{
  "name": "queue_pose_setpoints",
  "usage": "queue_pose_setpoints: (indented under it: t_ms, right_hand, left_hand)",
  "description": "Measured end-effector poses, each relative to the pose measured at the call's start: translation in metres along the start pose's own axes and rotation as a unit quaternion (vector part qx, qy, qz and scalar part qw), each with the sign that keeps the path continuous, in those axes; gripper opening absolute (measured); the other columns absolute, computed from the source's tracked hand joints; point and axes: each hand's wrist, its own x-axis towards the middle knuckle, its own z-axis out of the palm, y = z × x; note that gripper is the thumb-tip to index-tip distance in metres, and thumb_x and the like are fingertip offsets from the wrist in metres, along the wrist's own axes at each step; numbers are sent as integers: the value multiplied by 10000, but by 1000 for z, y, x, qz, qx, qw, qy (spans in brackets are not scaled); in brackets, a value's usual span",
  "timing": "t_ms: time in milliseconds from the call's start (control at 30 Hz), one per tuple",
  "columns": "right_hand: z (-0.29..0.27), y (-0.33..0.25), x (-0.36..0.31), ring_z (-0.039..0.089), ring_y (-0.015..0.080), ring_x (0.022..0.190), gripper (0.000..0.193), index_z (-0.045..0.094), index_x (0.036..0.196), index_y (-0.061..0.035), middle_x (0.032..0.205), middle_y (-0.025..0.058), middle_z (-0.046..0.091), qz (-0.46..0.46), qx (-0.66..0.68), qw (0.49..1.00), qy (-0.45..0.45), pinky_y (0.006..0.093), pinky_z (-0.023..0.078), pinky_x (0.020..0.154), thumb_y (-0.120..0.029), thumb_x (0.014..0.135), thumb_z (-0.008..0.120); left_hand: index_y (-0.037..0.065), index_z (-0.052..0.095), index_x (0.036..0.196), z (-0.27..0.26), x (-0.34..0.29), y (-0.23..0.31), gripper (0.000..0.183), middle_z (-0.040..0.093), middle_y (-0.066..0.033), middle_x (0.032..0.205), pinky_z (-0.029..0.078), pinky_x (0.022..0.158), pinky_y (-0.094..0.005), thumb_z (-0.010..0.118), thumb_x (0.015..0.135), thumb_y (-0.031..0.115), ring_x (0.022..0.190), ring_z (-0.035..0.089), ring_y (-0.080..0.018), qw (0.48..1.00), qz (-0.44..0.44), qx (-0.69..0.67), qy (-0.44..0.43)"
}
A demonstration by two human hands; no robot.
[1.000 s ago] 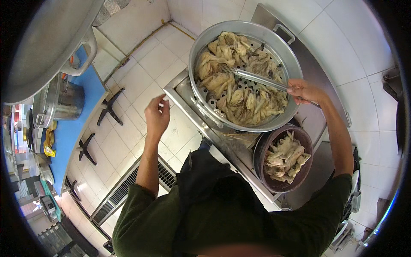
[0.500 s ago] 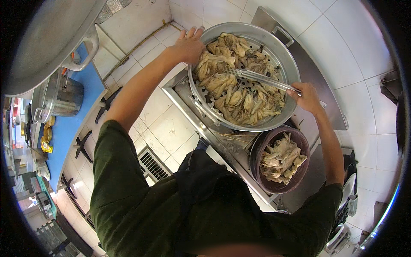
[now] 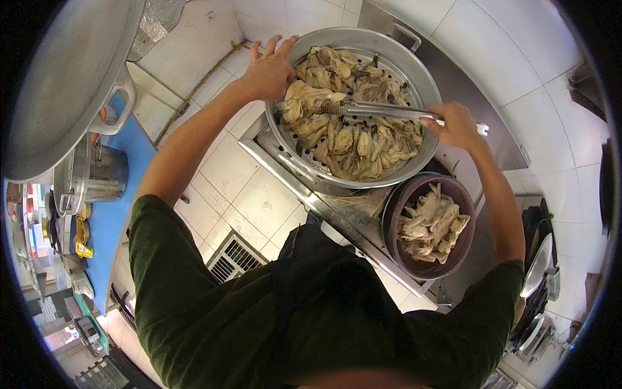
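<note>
The right hand (image 3: 453, 126) is curling around long, silver metal tongs (image 3: 389, 111), whose ridged head is lying among limp, yellowish-brown food pieces (image 3: 363, 149) in a wide, round, silver metal pan (image 3: 420, 74) with a perforated base. The left hand (image 3: 267, 72) is bending over the pan's left rim, fingers partly spread; whether it is gripping anything, I cannot tell. The pan is standing on a stainless-steel bench (image 3: 366, 223), beside a round, purplish-brown basket (image 3: 468, 207) holding paler pieces (image 3: 431, 223).

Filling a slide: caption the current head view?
Right grip holds metal tongs over pale food in a perforated pan, left grip at its edge.
</note>
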Motion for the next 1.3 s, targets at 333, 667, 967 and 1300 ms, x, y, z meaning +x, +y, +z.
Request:
queue_pose_setpoints:
  t_ms: [333, 667, 967, 1300]
  right_hand:
    - [10, 13, -22, 560, 327, 621, 341, 709, 940, -50, 713, 164, 618, -18, 70, 993, 97, 425, 436, 601, -391, 923, 720]
    - [-32, 5, -239, 467, 181, 572, 277, 671, 901, 22, 672, 168, 523, 145, 101, 952, 249, 350, 393, 558, -244, 939, 737]
    - [4, -36, -460, 524, 174, 598, 301, 731, 895, 28, 666, 160, 609, 384, 130, 904, 137, 385, 408, 565, -272, 895, 752]
    - [41, -53, -480, 585, 320, 653, 474, 687, 844, 56, 733, 194, 653, 452, 168, 876, 24, 466, 451, 651, -406, 946, 669]
  left_hand:
    - [131, 788, 751, -49, -19, 10, 34, 315, -104, 1628, 208, 1119, -686, 763, 729, 135, 1484, 255, -405, 972, 26, 14, 232]
    - [45, 743, 735, -191, -16, 111, 47, 354, -240, 1572, 178, 1136, -681, 765, 700, 68, 1448, 278, -459, 911, 178, 53, 368]
    - [36, 727, 734, -186, -1, 264, 38, 359, -222, 1584, 207, 1123, -653, 702, 749, 11, 1460, 261, -447, 904, 289, -42, 312]
    - [52, 756, 944, -123, -57, 234, 90, 709, -132, 1146, 518, 835, -384, 717, 865, 74, 1016, 662, -248, 865, 288, -358, 202]
